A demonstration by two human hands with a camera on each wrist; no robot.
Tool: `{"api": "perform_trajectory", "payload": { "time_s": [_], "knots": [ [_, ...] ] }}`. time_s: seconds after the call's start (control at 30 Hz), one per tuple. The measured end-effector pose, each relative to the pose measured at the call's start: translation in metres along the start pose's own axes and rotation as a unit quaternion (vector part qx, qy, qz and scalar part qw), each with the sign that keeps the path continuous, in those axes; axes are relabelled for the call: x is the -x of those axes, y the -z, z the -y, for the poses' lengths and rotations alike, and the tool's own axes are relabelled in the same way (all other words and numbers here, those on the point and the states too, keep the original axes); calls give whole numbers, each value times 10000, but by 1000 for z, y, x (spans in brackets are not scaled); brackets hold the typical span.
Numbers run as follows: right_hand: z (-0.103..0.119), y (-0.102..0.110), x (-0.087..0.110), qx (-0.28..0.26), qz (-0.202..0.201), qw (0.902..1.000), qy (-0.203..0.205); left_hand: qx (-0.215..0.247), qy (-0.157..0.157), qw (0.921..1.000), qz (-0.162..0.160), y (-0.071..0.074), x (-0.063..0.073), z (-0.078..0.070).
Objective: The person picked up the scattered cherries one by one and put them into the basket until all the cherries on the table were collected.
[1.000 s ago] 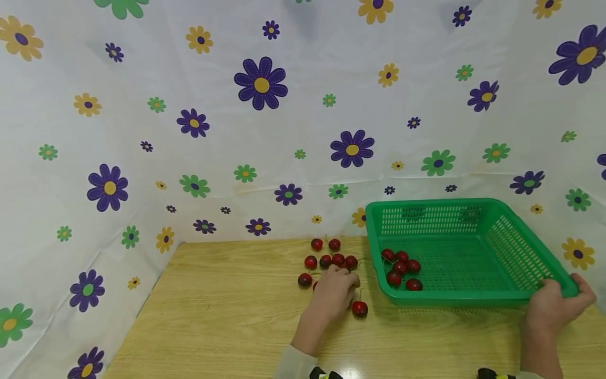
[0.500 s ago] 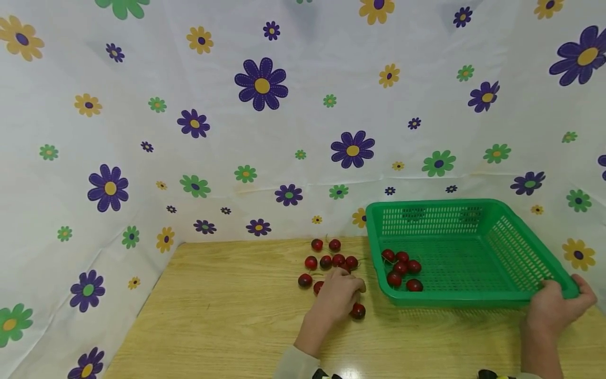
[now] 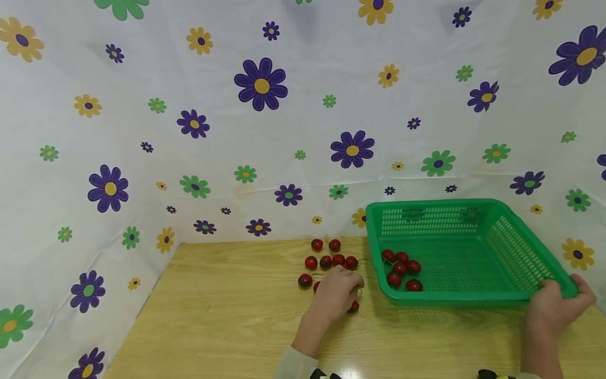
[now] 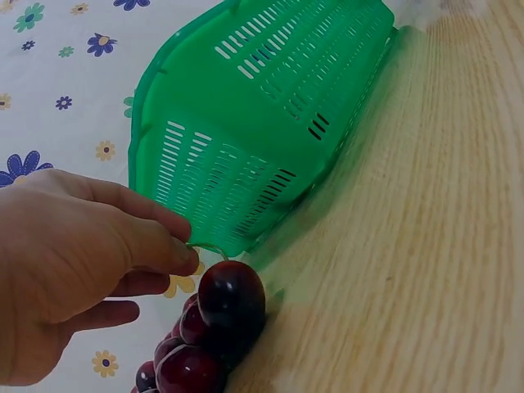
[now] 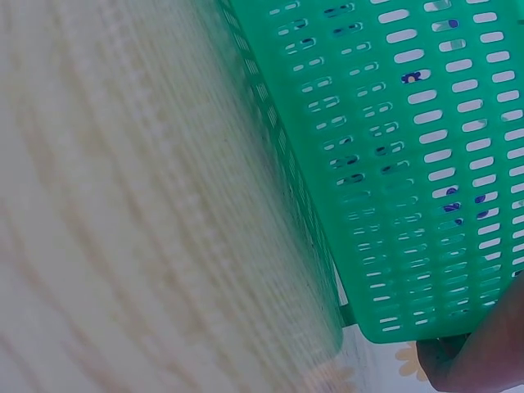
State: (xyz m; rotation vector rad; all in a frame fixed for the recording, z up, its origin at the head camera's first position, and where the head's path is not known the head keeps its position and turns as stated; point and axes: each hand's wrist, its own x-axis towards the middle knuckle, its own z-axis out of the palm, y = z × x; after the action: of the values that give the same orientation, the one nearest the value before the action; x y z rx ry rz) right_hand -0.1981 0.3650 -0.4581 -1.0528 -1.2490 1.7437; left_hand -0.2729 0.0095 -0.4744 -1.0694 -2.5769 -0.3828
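With thumb and forefinger my left hand [image 4: 90, 262] pinches the thin green stem of a dark red cherry [image 4: 232, 295]. In the head view this left hand [image 3: 335, 295] covers part of that cherry, which shows just below the fingers. Several loose cherries [image 3: 310, 262] lie on the table beyond and beside it. My right hand [image 3: 554, 305] grips the near right corner of a green plastic basket [image 3: 454, 301]. Inside the basket, at its left end, sit several more cherries [image 3: 400, 267]. The right wrist view shows the basket's slotted wall [image 5: 426, 164] and part of the hand.
A light wooden table [image 3: 227, 305] bears everything. Behind it and at the left hangs a white cloth [image 3: 213, 79] printed with flowers. The basket's left wall stands just right of the loose cherries.
The near cherry has shifted slightly left and turned, and more of it is now behind my left hand. That hand moved a little right at first. My right hand stays on the basket.
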Motion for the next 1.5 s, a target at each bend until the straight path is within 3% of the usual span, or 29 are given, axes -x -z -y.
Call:
{"api": "perform_trajectory", "payload": {
  "time_s": [0.17,0.37,0.47,0.63,0.8,0.93,1.03,1.13,1.23,1.33,1.5],
  "knots": [
    [-1,-1,-2,22,-27,10000,56,137,4,9993,-362,8,-2,-1],
    [-4,-2,-4,81,49,10000,27,313,318,9935,-1050,23,-2,-2],
    [-5,-1,-5,126,52,9999,21,545,313,9854,-1583,32,-7,-2],
    [-3,1,-4,102,68,9999,30,968,51,9678,-2322,46,-25,-8],
    [-3,3,-5,-54,96,9999,-45,1233,-158,9574,-2607,53,-49,-29],
    [-2,3,-5,-11,122,9998,-178,1167,-98,9630,-2429,45,-67,-49],
    [-2,2,-5,149,169,9995,-230,941,162,9755,-1983,35,-78,-60],
    [-2,2,-6,130,240,9994,-228,796,617,9853,-1378,25,-86,-70],
    [-2,2,-7,-73,316,9991,-272,799,1105,9864,-919,17,-92,-76],
    [-2,3,-9,-294,372,9984,-305,765,1477,9839,-658,10,-98,-80],
    [-3,3,-12,-438,322,9983,-232,864,1655,9824,-103,-3,-108,-86]
  ]
}}
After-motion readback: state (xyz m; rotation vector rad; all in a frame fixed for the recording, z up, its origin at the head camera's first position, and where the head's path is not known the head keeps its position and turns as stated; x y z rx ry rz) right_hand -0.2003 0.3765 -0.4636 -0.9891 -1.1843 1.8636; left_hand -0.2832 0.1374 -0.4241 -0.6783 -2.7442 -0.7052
